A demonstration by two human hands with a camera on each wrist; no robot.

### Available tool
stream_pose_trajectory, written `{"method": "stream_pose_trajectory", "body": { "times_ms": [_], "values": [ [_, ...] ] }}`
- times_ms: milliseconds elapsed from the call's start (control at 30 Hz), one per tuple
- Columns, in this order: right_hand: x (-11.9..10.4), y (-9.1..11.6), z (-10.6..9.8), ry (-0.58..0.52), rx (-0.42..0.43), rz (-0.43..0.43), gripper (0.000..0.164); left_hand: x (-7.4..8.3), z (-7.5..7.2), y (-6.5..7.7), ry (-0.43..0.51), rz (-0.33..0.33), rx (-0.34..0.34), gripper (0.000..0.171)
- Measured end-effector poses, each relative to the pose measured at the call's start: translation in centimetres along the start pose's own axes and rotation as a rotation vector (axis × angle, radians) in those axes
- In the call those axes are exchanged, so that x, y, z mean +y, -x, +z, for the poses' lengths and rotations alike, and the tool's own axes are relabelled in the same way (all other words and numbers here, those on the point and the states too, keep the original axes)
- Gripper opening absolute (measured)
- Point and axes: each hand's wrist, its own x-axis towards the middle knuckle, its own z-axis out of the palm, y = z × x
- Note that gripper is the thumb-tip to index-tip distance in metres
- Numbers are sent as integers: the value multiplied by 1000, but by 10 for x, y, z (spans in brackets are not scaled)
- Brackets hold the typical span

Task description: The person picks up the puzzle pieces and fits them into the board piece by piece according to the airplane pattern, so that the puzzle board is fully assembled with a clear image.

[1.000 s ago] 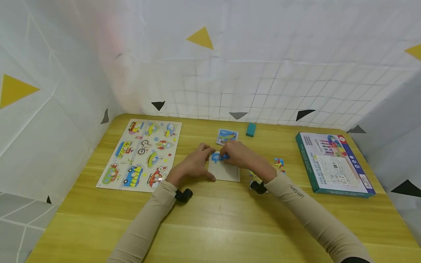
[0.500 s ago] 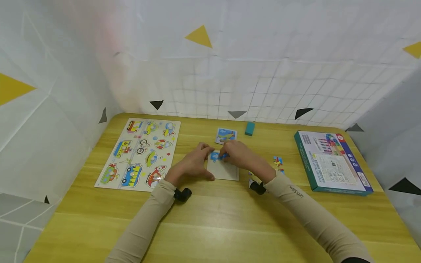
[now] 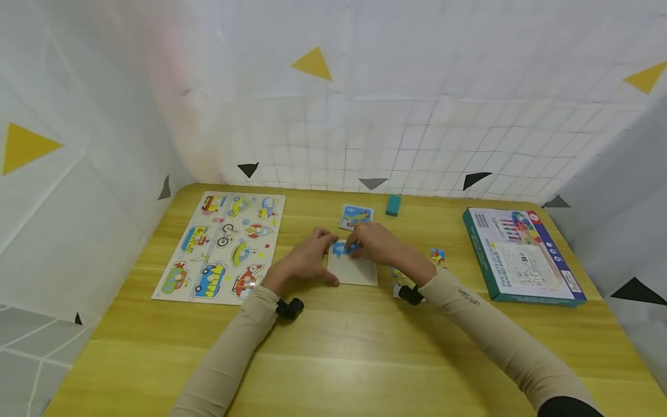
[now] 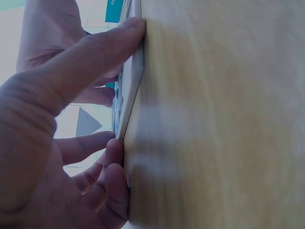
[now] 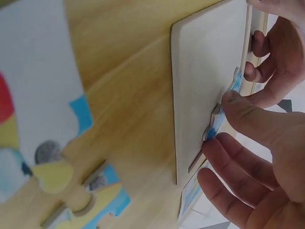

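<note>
My left hand (image 3: 307,259) steadies a pale wooden puzzle tray (image 3: 354,273), thumb along the near edge and fingertips at its far left corner. The tray's side (image 4: 135,71) shows between thumb and fingers in the left wrist view. Over the tray's far part, my right hand (image 3: 379,244) pinches a blue puzzle piece (image 5: 218,119) between thumb and fingers, low at the tray's surface. Another blue piece (image 3: 340,248) lies in the far left corner. Behind the tray is a small picture puzzle (image 3: 356,215). Loose pieces (image 3: 438,253) lie right of it, partly hidden by the right forearm.
A large vehicle peg puzzle board (image 3: 242,231) lies to the left. On the right rests a flat boxed bead set (image 3: 526,255) with teal sides. A teal block (image 3: 393,205) sits near the table's back edge, before a white sheet backdrop.
Both hands stay at the tray almost unmoved, the right still pinching the blue piece at the far side. The head view has shifted slightly.
</note>
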Motion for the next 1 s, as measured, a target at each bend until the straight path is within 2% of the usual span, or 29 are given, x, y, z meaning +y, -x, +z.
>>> {"method": "stream_pose_trajectory", "body": {
  "times_ms": [300,500,1000],
  "values": [
    [6,22,-14,51,114,-12,27,0,1,-2,3,2,0,103],
    [11,43,-24,33,142,26,29,-2,2,-1,8,-17,-3,105],
    [21,71,-32,25,178,81,37,-1,1,-1,-5,19,8,106]
  ]
}}
